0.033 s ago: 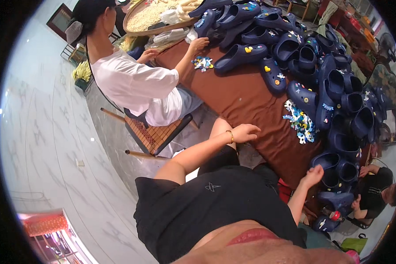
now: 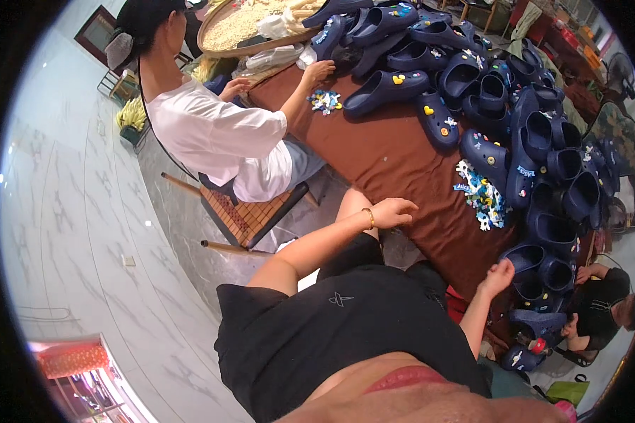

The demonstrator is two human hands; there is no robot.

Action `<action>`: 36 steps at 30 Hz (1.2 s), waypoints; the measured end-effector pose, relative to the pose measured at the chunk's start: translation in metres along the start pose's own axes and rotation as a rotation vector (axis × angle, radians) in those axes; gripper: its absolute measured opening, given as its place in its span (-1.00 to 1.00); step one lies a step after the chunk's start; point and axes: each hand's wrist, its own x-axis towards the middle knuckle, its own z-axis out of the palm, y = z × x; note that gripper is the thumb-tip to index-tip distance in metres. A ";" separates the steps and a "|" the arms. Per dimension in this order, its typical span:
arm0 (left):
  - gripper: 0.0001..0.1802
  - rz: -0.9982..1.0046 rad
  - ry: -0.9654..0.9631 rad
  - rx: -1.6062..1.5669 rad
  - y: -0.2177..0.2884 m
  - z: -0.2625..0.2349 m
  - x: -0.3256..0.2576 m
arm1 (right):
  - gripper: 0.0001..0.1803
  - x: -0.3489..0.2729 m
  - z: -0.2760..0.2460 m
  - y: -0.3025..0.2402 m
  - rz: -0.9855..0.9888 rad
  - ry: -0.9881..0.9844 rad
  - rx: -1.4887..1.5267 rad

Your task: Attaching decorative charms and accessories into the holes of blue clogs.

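Note:
My left hand [image 2: 394, 211], with a gold bracelet at the wrist, rests near the edge of the brown-covered table [image 2: 381, 158]. Its fingers are stretched out and nothing is in them. At the table's right end my right hand [image 2: 498, 278] has its fingers curled against the rim of a navy clog [image 2: 525, 255], seeming to pinch it; the fingertips are partly hidden. A pile of small white, blue and yellow shoe charms [image 2: 483, 201] lies between my hands, beside another navy clog [image 2: 485, 158] with charms on it.
Many navy clogs [image 2: 466, 74] are heaped along the table's far and right sides. A co-worker in white [image 2: 219, 134] sits at the left by a smaller charm pile [image 2: 324, 101]. A round tray [image 2: 222, 46] stands at the back. Another person [image 2: 603, 303] works at the lower right.
My right hand has shifted slightly up and turned, its fingers now at the clog's rim. The left hand has stayed in place.

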 end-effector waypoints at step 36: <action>-0.68 -0.405 0.771 0.326 -0.091 -0.179 0.161 | -0.81 -0.037 0.079 0.062 -0.604 -0.443 -0.815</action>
